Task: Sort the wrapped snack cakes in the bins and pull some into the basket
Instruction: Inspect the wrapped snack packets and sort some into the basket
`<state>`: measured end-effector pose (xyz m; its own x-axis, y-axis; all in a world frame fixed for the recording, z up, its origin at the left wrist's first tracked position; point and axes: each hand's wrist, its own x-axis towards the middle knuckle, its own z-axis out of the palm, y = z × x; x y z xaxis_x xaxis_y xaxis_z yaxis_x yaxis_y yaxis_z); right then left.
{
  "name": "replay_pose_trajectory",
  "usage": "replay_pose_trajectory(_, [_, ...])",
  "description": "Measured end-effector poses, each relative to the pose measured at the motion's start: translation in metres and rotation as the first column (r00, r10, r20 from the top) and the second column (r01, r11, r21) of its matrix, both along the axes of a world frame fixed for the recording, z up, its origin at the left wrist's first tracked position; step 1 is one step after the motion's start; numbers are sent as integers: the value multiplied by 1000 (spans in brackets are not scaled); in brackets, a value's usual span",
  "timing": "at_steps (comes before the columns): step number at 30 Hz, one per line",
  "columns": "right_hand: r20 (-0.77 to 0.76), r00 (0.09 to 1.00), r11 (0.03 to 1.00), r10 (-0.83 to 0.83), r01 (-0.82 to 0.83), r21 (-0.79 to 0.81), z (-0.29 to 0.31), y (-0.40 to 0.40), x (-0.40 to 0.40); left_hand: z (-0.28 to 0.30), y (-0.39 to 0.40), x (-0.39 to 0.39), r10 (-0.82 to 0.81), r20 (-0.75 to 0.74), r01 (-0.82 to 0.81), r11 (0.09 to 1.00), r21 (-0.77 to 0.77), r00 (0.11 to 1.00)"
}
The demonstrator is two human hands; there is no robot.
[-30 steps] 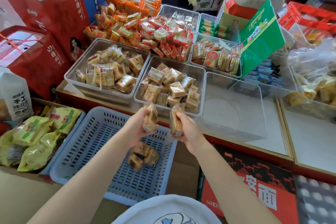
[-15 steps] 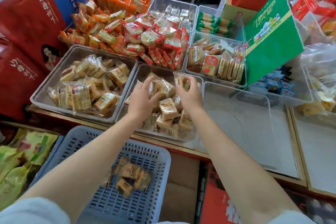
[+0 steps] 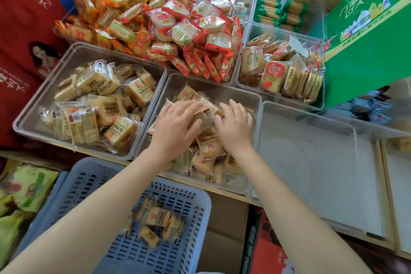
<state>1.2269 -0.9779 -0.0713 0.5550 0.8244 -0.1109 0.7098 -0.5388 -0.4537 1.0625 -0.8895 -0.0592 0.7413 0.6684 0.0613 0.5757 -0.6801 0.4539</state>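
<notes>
A clear plastic bin (image 3: pixel 201 83) of wrapped snack cakes (image 3: pixel 209 145) is lying under both hands, a blue slotted basket (image 3: pixel 189 211) is holding a few cakes just below the wrists, and the left hand (image 3: pixel 175 125) and right hand (image 3: pixel 234 124) are pressing spread fingers onto the pile.

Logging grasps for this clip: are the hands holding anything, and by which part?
Cannot be told. Both the left hand and right hand lie palm-down on the wrapped snack cakes in the middle bin; any grip underneath is hidden.

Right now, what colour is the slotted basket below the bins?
Light blue basket, clearest in the head view.
</notes>
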Motion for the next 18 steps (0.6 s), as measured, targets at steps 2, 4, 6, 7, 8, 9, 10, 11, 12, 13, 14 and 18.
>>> replay_pose_trajectory(2, [-5,998,998,69,-69,10,-4,-16,-20,-16,-3,-14,7,-89,-3,999,40,996])
replay_pose_trajectory(4, [-34,996,996,84,-84,-11,-10,-26,-26,-30,-8,-24,7,-138,-4,1000,20,990])
replay_pose_trajectory(6, [-38,992,991,124,-125,-37,-14,-30,-24,-34,-13,-26,13,-135,-11,1000,10,991])
replay_pose_trajectory(7, [-31,988,986,152,-154,-57,-16,-31,-22,-34,-15,-27,14,-133,-13,1000,7,991])
replay_pose_trajectory(8, [-22,985,983,169,-170,-76,-17,-33,-21,-34,-16,-27,19,-134,-19,1000,0,991])
replay_pose_trajectory(9, [-15,985,981,171,-171,-89,-18,-33,-20,-34,-17,-27,27,-142,-29,1000,-9,990])
replay_pose_trajectory(10, [-8,986,982,164,-164,-96,-18,-33,-19,-33,-18,-28,37,-161,-41,999,-17,986])
replay_pose_trajectory(11, [-1,988,983,154,-153,-99,-17,-32,-19,-32,-19,-29,43,-189,-49,999,-23,981])
replay_pose_trajectory(12, [7,990,984,143,-142,-107,-15,-30,-18,-30,-18,-28,43,-219,-51,998,-31,975])
replay_pose_trajectory(13, [18,991,984,133,-130,-120,-12,-30,-19,-28,-16,-28,40,-249,-53,998,-46,968])
replay_pose_trajectory(14, [26,992,983,124,-119,-139,-9,-29,-20,-25,-13,-27,35,-279,-54,997,-63,960])
replay_pose_trajectory(18, [61,996,995,68,-63,-80,9,-39,-43,-2,-20,-33,29,-248,-43,998,-50,968])
